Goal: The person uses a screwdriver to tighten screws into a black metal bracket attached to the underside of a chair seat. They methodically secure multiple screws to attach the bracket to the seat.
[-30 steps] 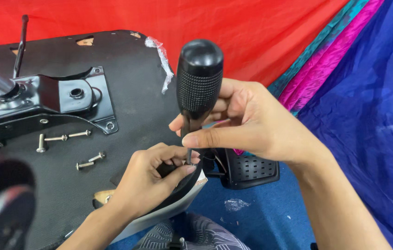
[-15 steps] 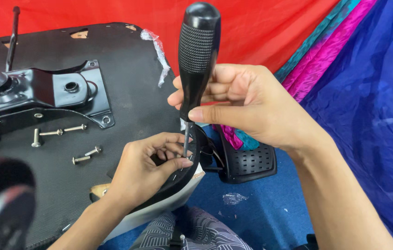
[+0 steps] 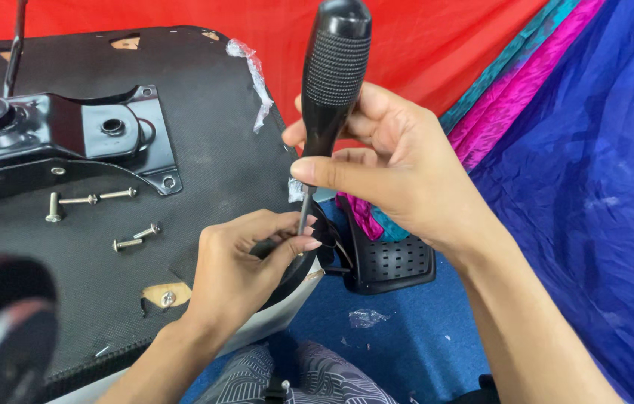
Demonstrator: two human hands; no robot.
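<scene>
black-handled screwdriver (image 3: 330,90) stands upright, tip down, gripped by right hand (image 3: 392,168); left hand (image 3: 246,262) pinches its shaft.

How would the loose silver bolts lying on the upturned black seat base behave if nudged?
The loose silver bolts look round-shanked, so they would probably roll in arcs around their heads. The textured black seat base might slow them. Being small metal parts, they are likely rigid and easily scattered.

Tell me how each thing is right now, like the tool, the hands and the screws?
Screwdriver: upright, tip down at seat edge.
Right hand: gripping the screwdriver.
Left hand: pinching by the tip.
Bolts: loose, lying on the seat underside.
Metal plate: resting on seat.
</scene>
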